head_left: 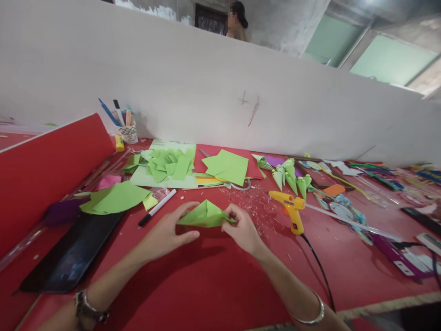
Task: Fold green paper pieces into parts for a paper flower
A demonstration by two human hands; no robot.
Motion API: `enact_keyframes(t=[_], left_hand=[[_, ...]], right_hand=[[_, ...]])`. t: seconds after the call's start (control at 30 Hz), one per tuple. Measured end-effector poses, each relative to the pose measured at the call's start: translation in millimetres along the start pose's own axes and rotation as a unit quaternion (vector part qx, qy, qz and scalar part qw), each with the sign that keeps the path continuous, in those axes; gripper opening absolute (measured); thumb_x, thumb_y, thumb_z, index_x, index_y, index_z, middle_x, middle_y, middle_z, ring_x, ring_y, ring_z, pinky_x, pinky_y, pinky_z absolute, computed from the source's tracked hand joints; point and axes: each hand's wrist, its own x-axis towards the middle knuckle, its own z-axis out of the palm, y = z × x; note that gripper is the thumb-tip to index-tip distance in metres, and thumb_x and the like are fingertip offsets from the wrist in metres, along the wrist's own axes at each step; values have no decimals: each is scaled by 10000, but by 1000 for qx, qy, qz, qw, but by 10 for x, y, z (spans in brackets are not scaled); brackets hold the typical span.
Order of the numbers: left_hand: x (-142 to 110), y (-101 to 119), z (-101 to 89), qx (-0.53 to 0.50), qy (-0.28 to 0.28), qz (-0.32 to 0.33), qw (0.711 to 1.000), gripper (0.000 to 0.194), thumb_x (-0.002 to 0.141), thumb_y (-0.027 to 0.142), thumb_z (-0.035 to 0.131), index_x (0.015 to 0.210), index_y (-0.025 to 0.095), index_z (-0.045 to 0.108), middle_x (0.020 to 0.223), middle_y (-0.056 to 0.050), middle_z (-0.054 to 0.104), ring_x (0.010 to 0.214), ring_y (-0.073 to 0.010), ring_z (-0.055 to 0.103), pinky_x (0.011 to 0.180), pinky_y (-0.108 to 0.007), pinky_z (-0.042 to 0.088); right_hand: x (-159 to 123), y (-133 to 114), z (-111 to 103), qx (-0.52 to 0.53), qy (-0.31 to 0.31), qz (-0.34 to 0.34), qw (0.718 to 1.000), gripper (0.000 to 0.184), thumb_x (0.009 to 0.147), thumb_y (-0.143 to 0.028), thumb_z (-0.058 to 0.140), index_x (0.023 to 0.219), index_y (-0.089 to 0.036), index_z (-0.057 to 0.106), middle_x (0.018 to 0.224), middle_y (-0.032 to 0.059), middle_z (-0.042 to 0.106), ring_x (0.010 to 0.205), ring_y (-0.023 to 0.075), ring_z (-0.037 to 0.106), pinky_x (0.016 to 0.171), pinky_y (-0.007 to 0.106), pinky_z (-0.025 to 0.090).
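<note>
- Nearest, a bracelet [85,305] is circling the left arm [119,271].
- The left hand [167,232] is curving around the left end of the paper [206,215], thumb and fingers standing wide apart; whether they are touching, I cannot tell.
- The paper is sitting between the hands, long axis running left to right.
- The right hand [244,230] is lying closer, fingers pinching the right corner.

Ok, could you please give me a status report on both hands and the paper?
Right hand pinching folded paper at its right end. Left hand at its left end, thumb apart. Glue gun off to the right, touching neither hand.
</note>
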Motion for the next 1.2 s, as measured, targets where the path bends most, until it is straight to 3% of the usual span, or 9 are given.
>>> enact_keyframes(t=[0.1,0.17,0.3,0.5,0.67,0.8,0.93,1.07,1.2], left_hand=[[17,0,32,48,18,7,999,329,736,398,543,980,180,582,908,-56,648,788,-205,585,728,-271,430],[26,12,54,43,13,1,999,254,792,389,464,797,173,598,692,-21,646,659,-178,581,659,-253,427],[18,41,108,-2,13,2,1000,218,798,359,464,763,175,577,626,10,634,657,-162,585,655,-224,415],[-19,38,157,-37,16,-8,999,202,769,346,517,860,173,568,709,3,642,659,-156,595,664,-227,433],[-12,21,182,-153,81,-60,983,461,730,364,565,1146,204,448,727,17,642,688,-145,598,701,-244,442],[-2,47,263,-153,58,-83,983,308,677,410,597,851,157,619,730,-29,671,718,-179,597,684,-256,450],[-1,62,289,-76,46,-99,991,340,702,451,550,566,146,616,605,-45,668,603,-180,587,624,-256,444],[1,63,264,-33,58,-107,992,393,722,469,514,517,147,608,516,-38,639,548,-172,573,622,-259,432],[-12,84,267,-47,80,-86,992,314,708,431,529,563,160,593,523,-11,622,525,-157,559,586,-246,426]], right_hand=[[1,-19,29,119,5,53,991,168,670,-174,550,752,-198,405,639,-67,478,501,70,495,515,209,401],[4,-26,49,205,16,81,975,297,669,-206,588,911,-217,416,714,-50,537,533,76,529,570,234,435],[-6,13,112,318,1,115,941,330,632,-257,668,915,-198,508,763,-11,587,631,95,553,631,251,465],[-57,25,161,270,-47,101,956,195,634,-284,683,752,-142,622,660,-4,605,563,92,540,596,249,458],[-79,-36,172,254,19,106,961,193,666,-319,655,710,-146,582,549,-34,566,462,79,509,505,224,424],[-93,-73,204,243,11,96,965,181,662,-310,651,696,-149,576,563,-27,579,477,90,531,529,237,446],[-112,-113,209,224,-35,92,970,168,659,-302,647,699,-150,588,579,-25,584,489,95,539,541,247,462],[-115,-92,208,226,-36,85,970,156,651,-287,656,703,-148,609,608,-11,615,543,109,575,599,260,475],[-106,-30,221,272,-26,114,955,166,642,-298,665,704,-148,629,616,3,635,515,106,582,570,258,482]])
